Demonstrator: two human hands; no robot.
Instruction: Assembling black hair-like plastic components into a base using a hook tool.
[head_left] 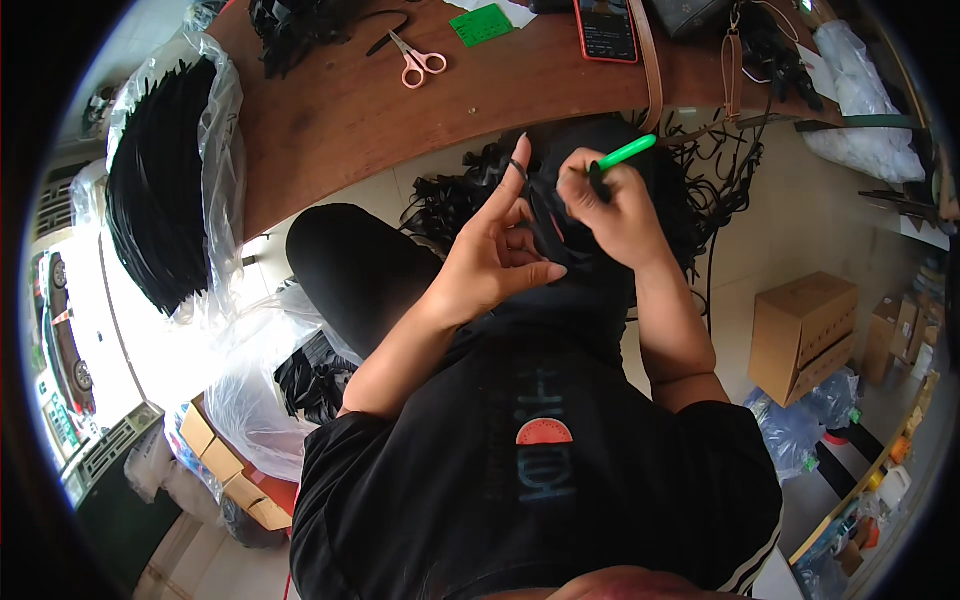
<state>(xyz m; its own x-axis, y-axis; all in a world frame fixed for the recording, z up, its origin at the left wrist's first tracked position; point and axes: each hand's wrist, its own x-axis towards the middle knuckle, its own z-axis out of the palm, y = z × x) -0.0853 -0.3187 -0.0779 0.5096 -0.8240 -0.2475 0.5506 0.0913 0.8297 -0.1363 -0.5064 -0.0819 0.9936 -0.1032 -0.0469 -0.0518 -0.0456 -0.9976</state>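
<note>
My left hand (pixel 485 250) is raised over my lap, its forefinger pointing up and the other fingers curled. A narrow black strap (pixel 546 222) loops round that forefinger and runs down past the curled fingers. Close on its right, my right hand (pixel 618 208) is closed round a bright green pen-shaped tool (pixel 628 152). The tool's rounded end sticks out to the upper right; its working tip is hidden by the fingers. Below both hands, a heap of black straps (pixel 440 205) hangs by my knees.
On the curved brown table (pixel 330 110) lie pink-handled scissors (pixel 423 68), a green card (pixel 481 26) and a red-edged phone (pixel 606 30). A bundle of black strips (pixel 160 190) in clear plastic stands at the left. Cardboard boxes (pixel 803 335) sit at the right.
</note>
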